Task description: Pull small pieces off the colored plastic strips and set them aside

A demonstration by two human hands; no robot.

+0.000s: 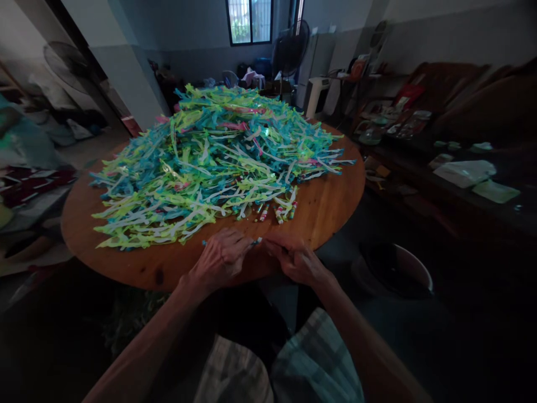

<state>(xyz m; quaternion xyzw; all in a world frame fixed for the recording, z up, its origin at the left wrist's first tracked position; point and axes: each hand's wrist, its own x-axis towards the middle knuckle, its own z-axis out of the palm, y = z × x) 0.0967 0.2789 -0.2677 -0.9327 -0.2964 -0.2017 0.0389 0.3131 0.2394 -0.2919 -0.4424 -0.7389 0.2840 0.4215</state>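
Observation:
Both hands are close together over the near edge of a round wooden table (335, 190). My left hand (226, 252) is closed round a thin blue-and-white strip (255, 242); a blue end sticks out on its left side and a pale tip on its right. Beside that tip, the fingers of my right hand (296, 257) are pinched together, and what lies between them is too small to make out. Just beyond the hands rises a big heap of yellow, blue and white plastic strips (235, 151), with some pink among them. Several short striped pieces (280, 214) lie at its near edge.
A dark bin with a pale rim (422, 268) stands on the floor to the right. Along the right wall, a low surface carries plastic bags (465, 172) and jars. Standing fans (291, 47) are at the back and left. At far left, part of another person (25, 131) shows.

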